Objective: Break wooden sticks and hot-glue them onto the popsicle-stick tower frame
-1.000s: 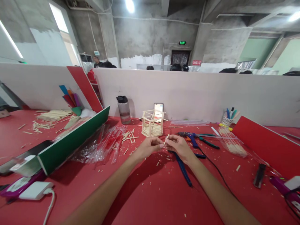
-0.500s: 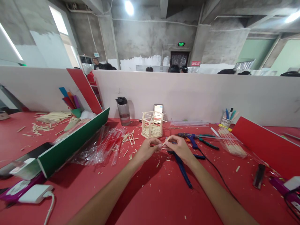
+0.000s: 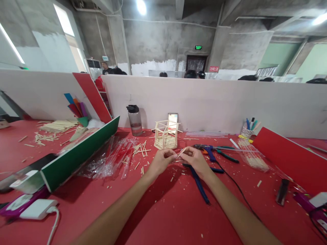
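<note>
Between my fingertips is a short wooden stick [image 3: 182, 152], pale and thin. My right hand [image 3: 193, 159] pinches it, fingers closed. Close against it, my left hand [image 3: 164, 160] has its thumb and forefinger pressed together at the stick's lower end; exactly what they grip is too small to see. Just beyond my hands stands a small open frame [image 3: 166, 135] built of wooden sticks, with a lit phone [image 3: 173, 117] propped behind it. Blue-handled pliers [image 3: 198, 185] lie beside my right wrist, and a blue glue gun [image 3: 209, 153] with a black cord rests farther back.
A dark-lidded bottle [image 3: 135, 120] stands by the white partition [image 3: 217, 105]. On the left, a green board [image 3: 81, 153] stands upright beside plastic wrappers [image 3: 112, 156] and loose cut sticks [image 3: 142, 149]. At right are bagged sticks [image 3: 252, 154], a pen holder [image 3: 247, 132] and a red board [image 3: 293, 156].
Both hands stay in nearly the same place, the stick still between the fingertips. The view has shifted very slightly; nothing on the table has visibly moved.
</note>
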`<state>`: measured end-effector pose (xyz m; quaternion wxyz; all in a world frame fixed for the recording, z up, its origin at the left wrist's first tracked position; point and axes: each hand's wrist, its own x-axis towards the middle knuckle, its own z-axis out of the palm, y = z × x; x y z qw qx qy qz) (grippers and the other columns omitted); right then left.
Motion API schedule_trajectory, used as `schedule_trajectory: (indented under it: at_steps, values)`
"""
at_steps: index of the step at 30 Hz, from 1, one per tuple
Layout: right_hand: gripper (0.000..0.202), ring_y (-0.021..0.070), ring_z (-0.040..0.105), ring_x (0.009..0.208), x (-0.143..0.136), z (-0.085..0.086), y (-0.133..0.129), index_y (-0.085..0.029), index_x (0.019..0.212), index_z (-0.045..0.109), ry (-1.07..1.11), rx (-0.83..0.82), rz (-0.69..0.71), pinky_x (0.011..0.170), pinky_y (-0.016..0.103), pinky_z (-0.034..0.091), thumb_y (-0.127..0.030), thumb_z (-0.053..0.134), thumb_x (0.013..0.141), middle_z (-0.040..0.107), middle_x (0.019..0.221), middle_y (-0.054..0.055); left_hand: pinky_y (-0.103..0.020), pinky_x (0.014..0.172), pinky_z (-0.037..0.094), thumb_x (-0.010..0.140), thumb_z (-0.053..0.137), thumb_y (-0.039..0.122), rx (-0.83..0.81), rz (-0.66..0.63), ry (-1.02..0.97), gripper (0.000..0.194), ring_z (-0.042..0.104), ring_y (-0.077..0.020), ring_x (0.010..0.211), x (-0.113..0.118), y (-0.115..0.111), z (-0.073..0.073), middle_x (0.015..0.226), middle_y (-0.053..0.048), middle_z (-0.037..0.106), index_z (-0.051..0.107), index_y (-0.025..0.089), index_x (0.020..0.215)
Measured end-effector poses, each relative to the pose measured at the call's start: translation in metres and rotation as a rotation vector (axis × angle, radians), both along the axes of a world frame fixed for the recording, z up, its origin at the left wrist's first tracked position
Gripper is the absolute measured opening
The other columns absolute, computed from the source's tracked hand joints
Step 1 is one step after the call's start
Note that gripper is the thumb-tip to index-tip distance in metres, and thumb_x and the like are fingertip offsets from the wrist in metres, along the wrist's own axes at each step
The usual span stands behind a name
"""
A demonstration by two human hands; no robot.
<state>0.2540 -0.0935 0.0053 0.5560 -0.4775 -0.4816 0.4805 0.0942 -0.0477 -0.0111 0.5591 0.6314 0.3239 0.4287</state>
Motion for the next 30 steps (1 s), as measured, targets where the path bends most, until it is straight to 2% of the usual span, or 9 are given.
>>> schedule_trajectory:
  at_steps: [10,19,24,30]
  values:
    - [0.029,0.0165,0.064,0.067,-0.001,-0.007,0.004,-0.021,0.071,0.058,0.114,-0.005,-0.091,0.07,0.03,0.055,-0.033,0.081,0.057,0.065,0.069,-0.002,-0.026,0.068,0.047,0.072,0.071,0.033,0.094,0.051,0.025,0.019,0.058,-0.0151,0.069,0.002,-0.005,0.005,0.073,-0.003,0.067,0.069,0.015,0.076]
    - [0.029,0.0153,0.063,0.069,0.0,-0.003,0.001,-0.021,0.076,0.058,-0.061,0.077,-0.085,0.064,0.025,0.05,-0.037,0.079,0.064,0.064,0.07,-0.002,-0.029,0.073,0.05,0.069,0.076,0.039,0.03,0.022,-0.032,0.026,0.062,-0.0164,0.072,0.003,-0.008,0.008,0.075,-0.003,0.069,0.068,0.015,0.076]
    - [0.032,0.0154,0.063,0.07,0.0,0.0,0.0,-0.022,0.075,0.057,0.059,0.09,-0.081,0.069,0.028,0.051,-0.036,0.082,0.061,0.065,0.074,-0.002,-0.028,0.076,0.048,0.072,0.076,0.04,-0.017,-0.035,-0.13,0.029,0.062,-0.0165,0.078,0.001,-0.008,0.003,0.084,-0.004,0.071,0.071,0.016,0.087]
    - [0.035,0.0156,0.063,0.069,-0.002,-0.002,0.0,-0.023,0.076,0.057,0.093,0.098,-0.047,0.07,0.028,0.051,-0.038,0.083,0.06,0.065,0.074,-0.003,-0.024,0.068,0.046,0.066,0.081,0.041,-0.148,-0.038,-0.265,0.032,0.057,-0.0125,0.069,0.004,-0.009,-0.002,0.075,-0.002,0.065,0.067,0.015,0.078]
